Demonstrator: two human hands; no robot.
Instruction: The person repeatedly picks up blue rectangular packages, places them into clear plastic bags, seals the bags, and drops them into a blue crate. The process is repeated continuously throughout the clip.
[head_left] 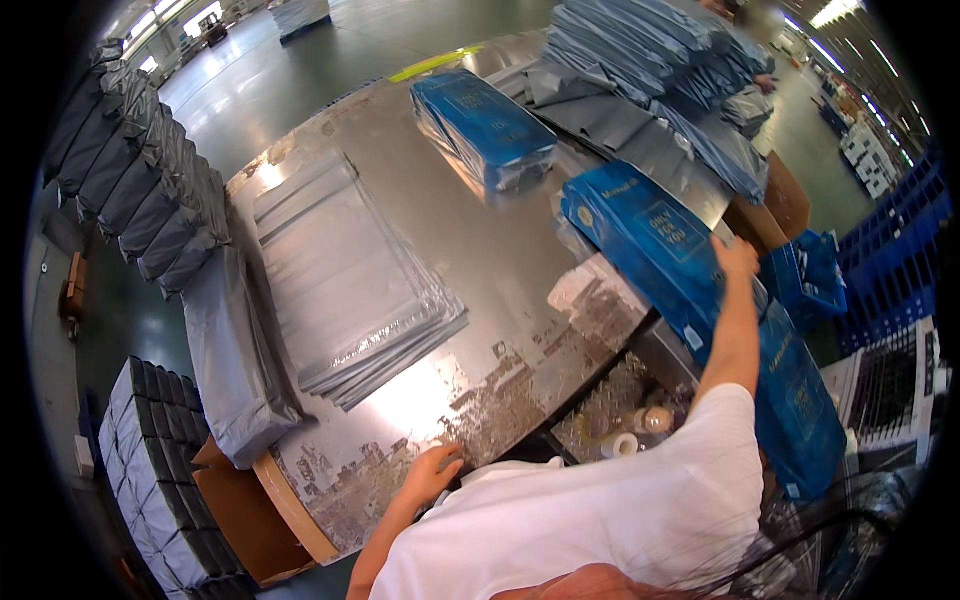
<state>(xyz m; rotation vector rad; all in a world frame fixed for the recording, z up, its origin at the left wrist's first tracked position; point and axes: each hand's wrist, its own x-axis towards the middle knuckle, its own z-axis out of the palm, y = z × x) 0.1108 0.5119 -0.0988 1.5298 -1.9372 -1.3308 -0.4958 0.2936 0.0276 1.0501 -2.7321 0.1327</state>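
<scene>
My right hand (737, 260) grips the right edge of a long blue package (630, 215) at the right side of the metal table. Another blue package (800, 400) stands below it, close to my right arm. My left hand (433, 472) is at the table's near edge, fingers loosely bent and apart, with nothing in them. Ahead of it lies a stack of flat grey plastic mailing bags (335, 270). Farther back, a blue package in clear wrap (483, 130) lies alone on the worn metal table (400, 130).
Piles of grey bags (640, 50) cover the table's far right. A tall grey row of wrapped bundles (140, 170) rises at left, above an open cardboard box (250, 510). A blue crate (808, 275) is at right. Tape rolls (622, 445) lie on a shelf below the table edge.
</scene>
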